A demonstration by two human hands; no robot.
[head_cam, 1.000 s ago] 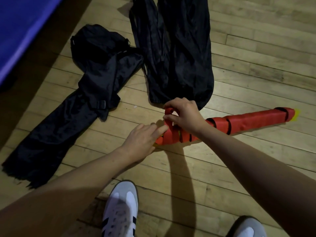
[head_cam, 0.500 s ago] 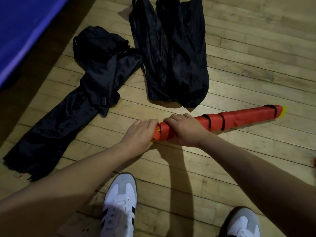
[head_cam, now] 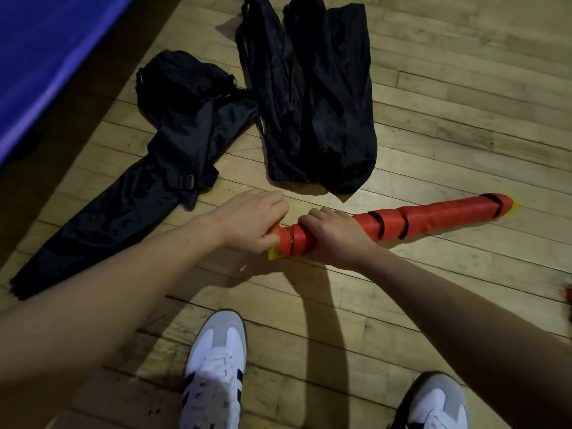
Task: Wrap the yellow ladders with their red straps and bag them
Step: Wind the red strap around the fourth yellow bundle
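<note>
The ladder [head_cam: 427,219] lies on the wood floor [head_cam: 448,134] as one long bundle, spiralled in its red strap [head_cam: 297,239], with yellow showing only at the two tips. Everything else sits around it: two black bags beyond it, two white shoes on the near side.

The right hand [head_cam: 335,235] curls over the bundle just inside its left end, fingers clamped round the wrapped turns; this grip probably keeps the coils from slackening. The left hand [head_cam: 252,222] is at that same end, fingers bent and bunched against the strap's last turns. It seems to pinch the strap's tail to tuck or fasten it, though the tail itself is hidden under the fingers.

The nearer bag [head_cam: 312,97] lies flat just beyond the bundle's middle. The other bag [head_cam: 148,181] sprawls beyond and left of the left end, crumpled at its far part. Both look empty, so bagging is still ahead.

The left shoe [head_cam: 213,363] and right shoe [head_cam: 436,404] stand well on the near side of the bundle, the person bending over it.
</note>
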